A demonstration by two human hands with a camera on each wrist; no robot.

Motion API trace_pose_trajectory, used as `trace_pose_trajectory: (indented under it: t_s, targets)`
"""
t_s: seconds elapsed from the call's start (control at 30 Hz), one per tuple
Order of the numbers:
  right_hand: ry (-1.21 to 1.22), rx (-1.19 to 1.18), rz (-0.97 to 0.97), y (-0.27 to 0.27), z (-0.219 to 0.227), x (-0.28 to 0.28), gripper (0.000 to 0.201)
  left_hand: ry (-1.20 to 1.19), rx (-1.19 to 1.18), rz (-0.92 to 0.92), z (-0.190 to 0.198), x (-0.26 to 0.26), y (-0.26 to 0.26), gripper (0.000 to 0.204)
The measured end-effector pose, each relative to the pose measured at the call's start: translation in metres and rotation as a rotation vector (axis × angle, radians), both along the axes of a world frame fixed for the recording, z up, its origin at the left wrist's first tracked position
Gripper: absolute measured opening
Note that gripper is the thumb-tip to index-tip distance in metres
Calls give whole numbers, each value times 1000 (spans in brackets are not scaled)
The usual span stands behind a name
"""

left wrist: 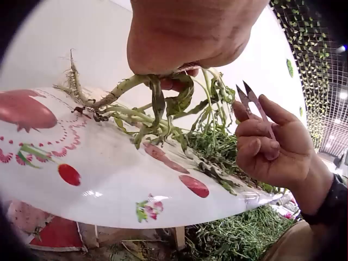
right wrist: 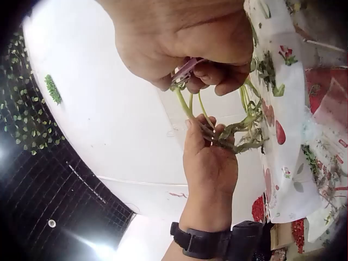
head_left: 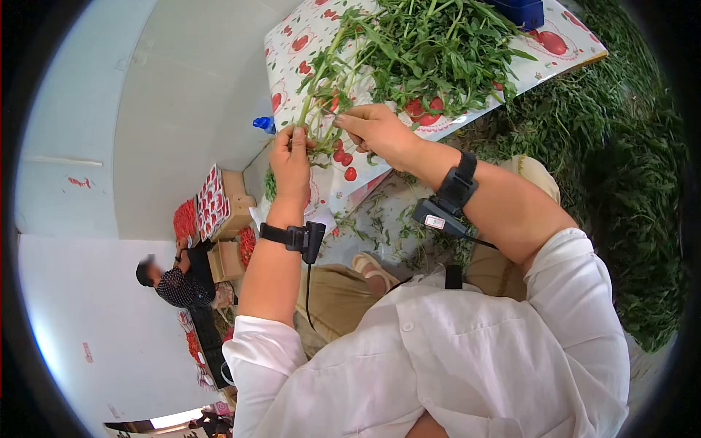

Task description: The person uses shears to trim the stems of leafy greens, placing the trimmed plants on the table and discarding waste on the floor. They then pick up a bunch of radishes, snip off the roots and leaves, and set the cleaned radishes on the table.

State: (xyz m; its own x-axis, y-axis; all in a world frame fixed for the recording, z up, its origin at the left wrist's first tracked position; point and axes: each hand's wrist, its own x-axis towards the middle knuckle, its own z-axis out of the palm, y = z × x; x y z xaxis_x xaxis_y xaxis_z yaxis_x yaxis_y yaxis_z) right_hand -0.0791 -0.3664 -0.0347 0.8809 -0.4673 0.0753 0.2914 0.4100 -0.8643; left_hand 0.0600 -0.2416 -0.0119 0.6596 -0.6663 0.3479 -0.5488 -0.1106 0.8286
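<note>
My left hand [head_left: 290,164] grips a leafy plant [left wrist: 122,89] by its stem, low over the table. Its pale root end sticks out on one side of the hand, and wilted leaves hang on the other. Small pointed snips [left wrist: 263,115] with two blades and dark tips are pinched in my right hand [head_left: 380,135], close beside the plant. In the left wrist view the blades stand apart. Green stems [right wrist: 185,103] rise from the left hand to the snips in the right wrist view, where the right hand hides most of the tool.
A big heap of leafy greens [head_left: 438,58] covers the far part of the table, whose cloth [head_left: 292,55] has red fruit prints. Beside it stands a blue container [head_left: 520,10]. More greens [head_left: 628,190] lie on the floor at right. Another person [head_left: 186,281] is beside boxes at left.
</note>
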Motion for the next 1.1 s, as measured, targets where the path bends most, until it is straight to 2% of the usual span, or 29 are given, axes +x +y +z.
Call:
trace_pose_trajectory:
  t_s: [0.13, 0.23, 0.47, 0.73, 0.83, 1.1]
  targets:
    - [38, 44, -56, -2, 5, -5, 26, 54, 22, -26, 0, -11, -5, 24]
    - [43, 96, -42, -7, 5, -6, 27, 16, -76, -51, -1, -15, -10, 17]
    - [45, 145, 4, -9, 4, -10, 29, 112, -152, 28, 6, -24, -14, 15]
    - [25, 166, -9, -7, 1, -8, 26, 187, -274, 9, 8, -31, -20, 25]
    - [11, 213, -23, -6, 1, -7, 24, 175, -302, 56, 8, -32, -21, 27]
    - [62, 174, -9, -8, 2, -5, 27, 106, -276, 50, 5, -30, -20, 28]
